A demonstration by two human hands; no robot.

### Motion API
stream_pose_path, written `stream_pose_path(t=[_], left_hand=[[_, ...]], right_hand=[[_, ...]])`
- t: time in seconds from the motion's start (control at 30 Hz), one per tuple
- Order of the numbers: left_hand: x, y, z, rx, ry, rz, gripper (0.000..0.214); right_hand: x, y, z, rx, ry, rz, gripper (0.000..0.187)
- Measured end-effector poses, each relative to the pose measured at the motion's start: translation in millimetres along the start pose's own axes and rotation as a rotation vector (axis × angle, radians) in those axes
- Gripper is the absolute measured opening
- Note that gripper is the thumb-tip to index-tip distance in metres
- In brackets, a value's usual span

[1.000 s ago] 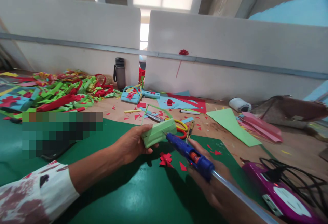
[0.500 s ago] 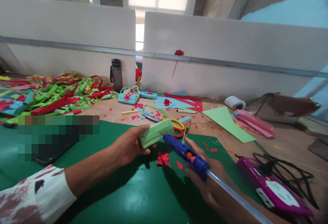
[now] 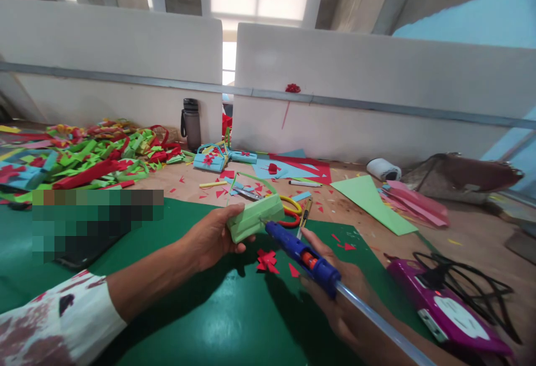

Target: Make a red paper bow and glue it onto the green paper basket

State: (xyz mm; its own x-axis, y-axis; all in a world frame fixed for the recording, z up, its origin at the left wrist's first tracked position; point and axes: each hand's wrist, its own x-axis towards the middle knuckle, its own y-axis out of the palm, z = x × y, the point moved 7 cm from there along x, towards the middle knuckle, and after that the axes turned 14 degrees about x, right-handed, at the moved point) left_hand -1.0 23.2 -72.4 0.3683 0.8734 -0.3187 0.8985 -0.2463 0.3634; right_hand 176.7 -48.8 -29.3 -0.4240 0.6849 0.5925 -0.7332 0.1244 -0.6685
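Note:
Between the thumb and fingers of my left hand (image 3: 215, 237) is a small folded light-green paper bag (image 3: 255, 216) with a thin strip handle, tilted above the mat. My right hand (image 3: 339, 293) is wrapped round a blue hot glue gun (image 3: 304, 254), a long clear glue stick coming out of its back end. The gun's nozzle points at the bag's front face, touching it or very close. Beneath them, a red paper flower (image 3: 267, 261) lies on the green cutting mat (image 3: 201, 316). Scissors (image 3: 292, 210) with red and yellow handles lie partly hidden behind the bag, beside a cutter knife (image 3: 306, 212).
Colourful paper strips (image 3: 104, 154) are heaped at the left. Blue paper bags (image 3: 209, 160) and a dark bottle (image 3: 191, 124) stand by the white partition. A purple power strip (image 3: 448, 304) with black cable lies at right, near a green sheet (image 3: 374, 204) and a handbag (image 3: 464, 179).
The glue gun's tip has shifted very slightly left and down along the paper bag's face. Both hands keep their hold.

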Motion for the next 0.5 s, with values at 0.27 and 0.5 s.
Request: stream_pose_path(t=[0.27,0.5], left_hand=[[-0.8,-0.4,2.0,0.08,-0.005,-0.055,0.02],[-0.2,-1.8,-0.1,0.086,0.002,-0.06,0.022]], right_hand=[[2.5,-0.7,3.1,0.034,0.02,0.076,0.061],[-2.3,1.3,-3.3,0.044,0.015,-0.034,0.059]])
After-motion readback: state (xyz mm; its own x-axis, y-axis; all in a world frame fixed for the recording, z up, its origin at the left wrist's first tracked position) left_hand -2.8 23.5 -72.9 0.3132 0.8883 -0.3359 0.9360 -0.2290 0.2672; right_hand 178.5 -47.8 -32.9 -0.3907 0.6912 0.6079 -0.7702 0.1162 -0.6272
